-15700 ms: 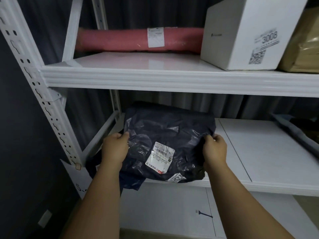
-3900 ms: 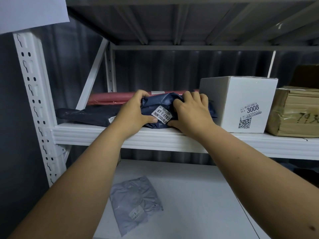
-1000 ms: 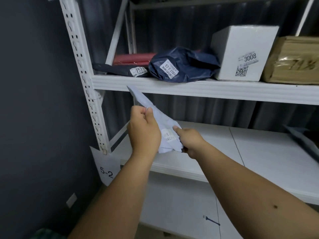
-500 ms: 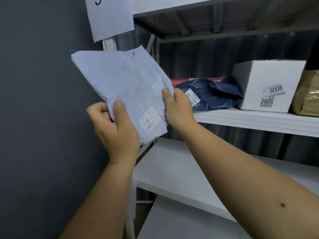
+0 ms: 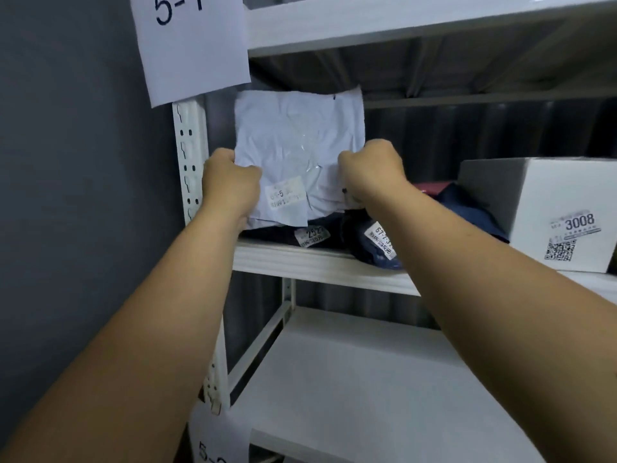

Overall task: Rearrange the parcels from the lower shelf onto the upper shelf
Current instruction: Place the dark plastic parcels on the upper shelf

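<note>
A flat pale grey mailer parcel [image 5: 293,152] stands upright over the left end of the upper shelf [image 5: 320,264]. My left hand [image 5: 230,185] grips its left edge and my right hand [image 5: 370,172] grips its right edge. Its lower edge sits on a flat dark parcel labelled 2522 [image 5: 312,233]. Beside that lies a bulging navy parcel [image 5: 467,208] with a white label, partly hidden by my right forearm. The lower shelf [image 5: 384,379] shows a bare white board.
A white box marked 3008 [image 5: 551,208] stands on the upper shelf at the right. A red roll [image 5: 430,188] lies behind the navy parcel. The perforated upright post [image 5: 188,162] carries paper signs 5-1 [image 5: 190,41] and 5-2. Another shelf board [image 5: 417,18] runs overhead.
Both hands have carried the grey mailer from out in front of the post rightward and into the upper shelf bay, where it now stands upright on the dark parcel.
</note>
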